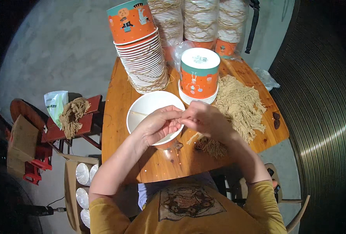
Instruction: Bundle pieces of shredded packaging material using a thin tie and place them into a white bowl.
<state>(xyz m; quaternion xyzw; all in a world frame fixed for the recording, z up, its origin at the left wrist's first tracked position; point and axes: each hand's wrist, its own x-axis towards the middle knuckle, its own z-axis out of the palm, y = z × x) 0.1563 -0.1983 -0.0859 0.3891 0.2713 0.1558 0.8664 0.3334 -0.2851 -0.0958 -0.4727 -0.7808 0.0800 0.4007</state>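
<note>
Both hands meet at the fingertips over the near right rim of a white-lined paper bucket [138, 102], which stands upright with an orange outside. A thin tan cord [137, 113] runs from the bucket's left inner wall toward my left hand [157, 125]. That hand is turned palm up, its fingers curled and pinching. My right hand [206, 120] pinches against it, seemingly on the cord's end; the fingers largely hide the tip. A heap of loose tan cords [239, 103] lies beside my right hand. Just beyond the hands, an upside-down orange and green bucket [199, 80] rests on others.
Tall stacks of nested buckets with cords stand at the back, one leaning stack [141, 58] at left. The wooden table [118, 136] curves at its near edge. A red bench [89, 117] with a cord bundle [74, 117] and a carton of wrapped rolls [72, 191] are left.
</note>
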